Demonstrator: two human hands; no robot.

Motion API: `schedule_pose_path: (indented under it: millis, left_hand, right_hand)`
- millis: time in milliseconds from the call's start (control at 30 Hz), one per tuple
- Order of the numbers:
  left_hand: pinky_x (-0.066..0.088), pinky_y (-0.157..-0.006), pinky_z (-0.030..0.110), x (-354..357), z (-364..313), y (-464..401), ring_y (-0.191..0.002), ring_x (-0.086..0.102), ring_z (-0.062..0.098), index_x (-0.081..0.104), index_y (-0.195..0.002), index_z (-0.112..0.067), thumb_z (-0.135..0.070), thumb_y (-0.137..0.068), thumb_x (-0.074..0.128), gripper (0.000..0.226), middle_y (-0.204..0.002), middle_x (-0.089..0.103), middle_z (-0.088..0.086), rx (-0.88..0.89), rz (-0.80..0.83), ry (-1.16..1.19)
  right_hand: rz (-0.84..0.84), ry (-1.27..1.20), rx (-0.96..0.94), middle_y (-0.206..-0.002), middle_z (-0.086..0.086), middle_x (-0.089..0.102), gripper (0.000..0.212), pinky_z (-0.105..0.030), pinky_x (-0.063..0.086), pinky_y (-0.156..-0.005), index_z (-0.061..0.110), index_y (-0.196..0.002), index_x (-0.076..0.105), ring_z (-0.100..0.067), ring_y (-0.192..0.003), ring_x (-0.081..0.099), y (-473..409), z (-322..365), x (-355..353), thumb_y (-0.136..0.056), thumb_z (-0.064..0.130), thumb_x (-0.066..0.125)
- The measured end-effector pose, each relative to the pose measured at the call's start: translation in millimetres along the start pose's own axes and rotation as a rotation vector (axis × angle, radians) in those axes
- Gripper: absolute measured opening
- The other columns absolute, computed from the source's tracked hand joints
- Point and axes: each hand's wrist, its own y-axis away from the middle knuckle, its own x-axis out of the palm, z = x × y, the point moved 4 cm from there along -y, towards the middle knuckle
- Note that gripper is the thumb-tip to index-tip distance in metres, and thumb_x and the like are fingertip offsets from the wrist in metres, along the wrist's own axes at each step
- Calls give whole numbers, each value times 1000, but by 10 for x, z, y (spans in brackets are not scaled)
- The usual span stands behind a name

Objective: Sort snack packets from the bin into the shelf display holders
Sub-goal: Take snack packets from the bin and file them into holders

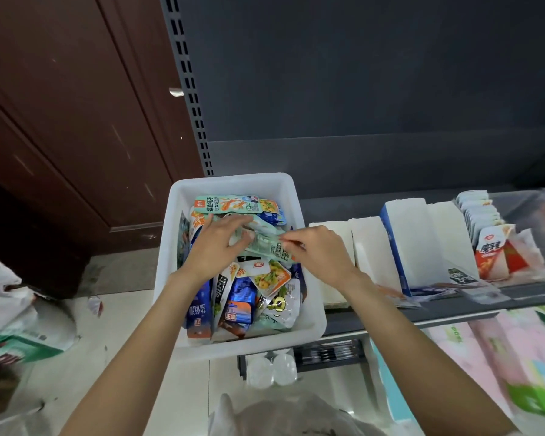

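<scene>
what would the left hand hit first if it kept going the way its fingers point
Most likely the mint-green packet that the left hand already grips; past that, the right hand. Depth is hard to judge.

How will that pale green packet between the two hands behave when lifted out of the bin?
The pale green packet looks thin and flat, so it is probably light and floppy, sagging past the grip. Its glossy film may be slippery. Both the left hand and right hand pinch it, which should steady it.
</scene>
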Motion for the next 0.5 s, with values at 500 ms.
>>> schedule_pose_path:
  millis: [500]
  left_hand:
    - [28, -104, 20, -244, -788, 73, -129, 36, 0, 40, -138, -33, -47, -83, 63, 61, -141, 42, -14, -2, -99, 249]
  right_hand:
    - [-126, -652, 120, -88, -2, 67, 22, -27, 50, -50, 4, -94, 58, -17, -82, 64, 199, -282, -738, -100, 20, 45]
